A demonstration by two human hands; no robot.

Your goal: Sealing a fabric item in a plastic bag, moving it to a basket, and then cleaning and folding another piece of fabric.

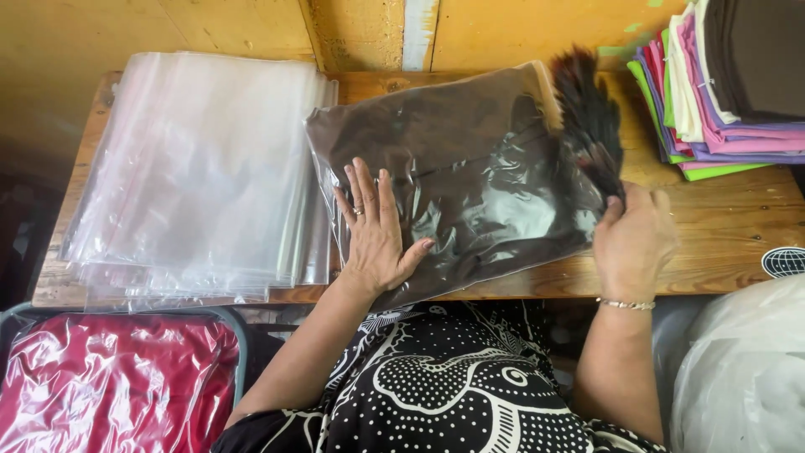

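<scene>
Fingers (369,189) flat on brown bagged garment (470,159), fringe end upper-right.

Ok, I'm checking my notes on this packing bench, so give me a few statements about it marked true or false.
1. The left hand lies flat on the bagged brown cloth. True.
2. The right hand holds scissors. False: it grips the bag's right end, by the dark fringe.
3. A stack of clear bags lies to the left of the brown cloth. True.
4. The folded cloths at far right are all white. False: they are green, pink, purple, white and brown.
5. The bench is metal. False: it is wood.
</scene>
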